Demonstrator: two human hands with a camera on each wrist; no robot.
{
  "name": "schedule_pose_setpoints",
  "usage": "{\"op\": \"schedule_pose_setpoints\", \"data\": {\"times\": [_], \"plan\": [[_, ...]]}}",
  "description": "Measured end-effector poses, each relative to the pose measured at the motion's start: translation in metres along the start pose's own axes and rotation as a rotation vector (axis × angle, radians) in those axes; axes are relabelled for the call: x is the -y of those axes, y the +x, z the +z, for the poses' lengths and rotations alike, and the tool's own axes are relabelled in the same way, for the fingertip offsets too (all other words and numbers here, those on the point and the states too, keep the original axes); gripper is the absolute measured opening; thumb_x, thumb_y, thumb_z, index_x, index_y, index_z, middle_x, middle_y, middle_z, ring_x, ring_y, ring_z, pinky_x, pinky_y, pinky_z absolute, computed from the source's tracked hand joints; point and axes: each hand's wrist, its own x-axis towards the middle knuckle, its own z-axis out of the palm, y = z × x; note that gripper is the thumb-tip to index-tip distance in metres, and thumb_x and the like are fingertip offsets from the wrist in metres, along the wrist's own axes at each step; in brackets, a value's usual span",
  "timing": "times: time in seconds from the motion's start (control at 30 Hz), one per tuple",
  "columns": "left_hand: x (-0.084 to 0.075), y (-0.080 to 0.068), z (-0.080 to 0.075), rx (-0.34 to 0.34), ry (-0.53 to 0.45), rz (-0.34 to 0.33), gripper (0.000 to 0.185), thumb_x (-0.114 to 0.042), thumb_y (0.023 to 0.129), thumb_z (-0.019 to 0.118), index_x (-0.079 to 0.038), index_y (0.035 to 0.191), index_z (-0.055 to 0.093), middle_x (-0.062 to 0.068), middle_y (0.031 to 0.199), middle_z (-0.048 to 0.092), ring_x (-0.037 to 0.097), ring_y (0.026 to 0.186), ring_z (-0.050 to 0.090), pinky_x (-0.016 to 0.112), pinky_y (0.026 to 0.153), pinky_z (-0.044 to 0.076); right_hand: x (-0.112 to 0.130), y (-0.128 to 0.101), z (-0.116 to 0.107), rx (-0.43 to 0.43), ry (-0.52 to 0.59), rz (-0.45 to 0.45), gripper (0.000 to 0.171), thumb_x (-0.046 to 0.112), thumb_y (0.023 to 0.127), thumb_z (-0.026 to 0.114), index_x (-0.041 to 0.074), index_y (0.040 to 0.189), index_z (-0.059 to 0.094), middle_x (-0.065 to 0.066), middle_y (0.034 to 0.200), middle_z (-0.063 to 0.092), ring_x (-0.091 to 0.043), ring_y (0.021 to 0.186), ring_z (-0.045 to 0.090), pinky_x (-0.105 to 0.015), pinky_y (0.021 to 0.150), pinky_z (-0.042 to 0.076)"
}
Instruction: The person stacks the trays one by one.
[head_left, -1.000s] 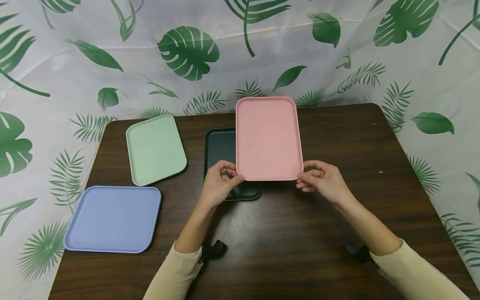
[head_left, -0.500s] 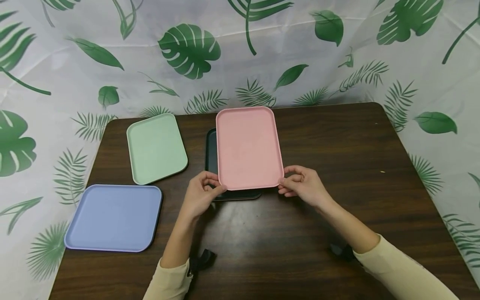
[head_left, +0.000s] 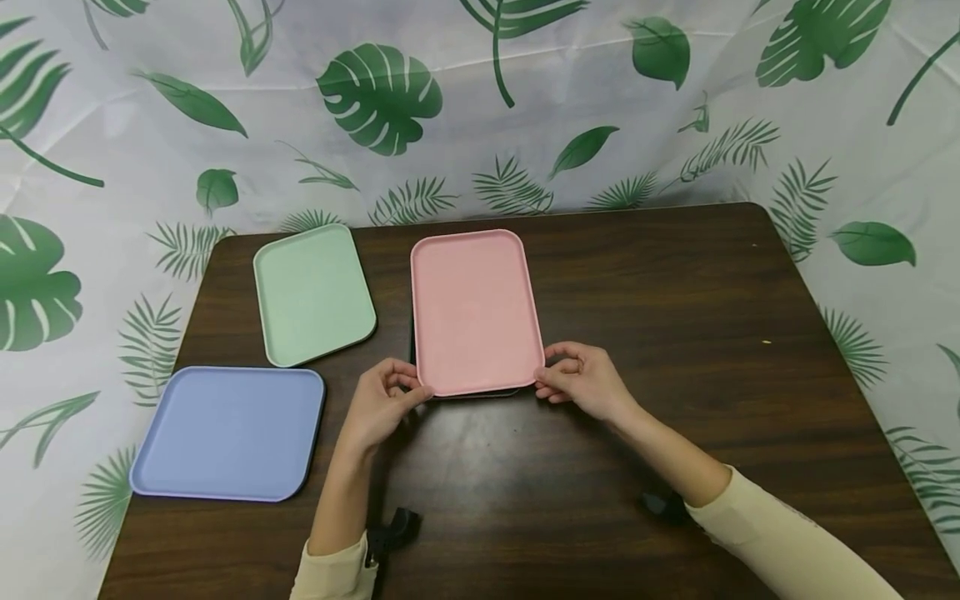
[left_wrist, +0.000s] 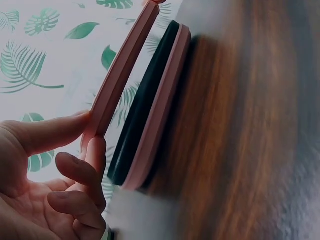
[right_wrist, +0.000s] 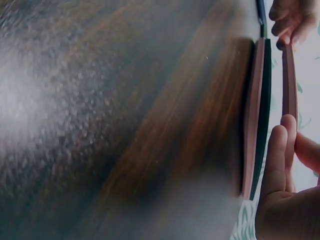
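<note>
Both hands pinch a pink tray [head_left: 477, 312] by its near corners. The left hand [head_left: 381, 402] has its thumb on top of the near-left corner and fingers beneath; the right hand [head_left: 588, 382] grips the near-right corner the same way. In the left wrist view the pink tray [left_wrist: 122, 70] is held up, with a gap between it and a stack below. That stack is a dark green tray [left_wrist: 145, 107] lying on another pink tray [left_wrist: 162, 112]. From the head view the held tray hides nearly all of the stack, leaving only a thin dark edge at its left and near sides.
A light green tray [head_left: 315, 296] lies at an angle at the table's back left. In front of it is a blue tray [head_left: 228, 433], with a dark edge showing beneath its right side. The brown wooden table [head_left: 660, 292] meets a leaf-printed cloth [head_left: 525, 100] behind.
Both hands have carried the pink tray left and toward the person, from partly beside the dark green tray to over it. The light green and blue trays have stayed in place.
</note>
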Motion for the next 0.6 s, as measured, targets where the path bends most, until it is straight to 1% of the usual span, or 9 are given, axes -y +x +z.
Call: {"op": "schedule_pose_setpoints", "data": {"times": [0.23,0.43,0.6], "plan": [[0.007,0.0,-0.006,-0.005,0.004,-0.001,0.028,0.002,0.081,0.076,0.006,0.103,0.06,0.009,0.08,0.062,0.007,0.049,0.045,0.021,0.047,0.039,-0.003,0.002,0.006,0.008,-0.023,-0.005,0.04,0.003,0.089,0.071,-0.013,0.12,0.054,-0.02,0.085,0.072,-0.024,0.071,0.072,-0.034,0.063,0.057],[0.008,-0.001,-0.009,0.006,0.006,-0.015,0.03,0.002,0.081,0.076,0.008,0.106,0.06,0.009,0.081,0.062,0.007,0.05,0.046,0.021,0.048,0.039,-0.006,0.004,0.011,0.002,-0.049,0.007,0.036,0.002,0.088,0.072,-0.012,0.117,0.056,-0.017,0.082,0.072,-0.025,0.071,0.072,-0.034,0.062,0.057],[0.009,-0.001,-0.011,0.001,0.022,-0.022,0.03,0.001,0.081,0.076,0.007,0.105,0.06,0.009,0.08,0.062,0.007,0.05,0.046,0.022,0.048,0.039,-0.008,0.005,0.013,-0.005,-0.066,0.013,0.035,0.003,0.088,0.072,-0.012,0.115,0.057,-0.016,0.081,0.072,-0.025,0.071,0.072,-0.034,0.061,0.057]]}}
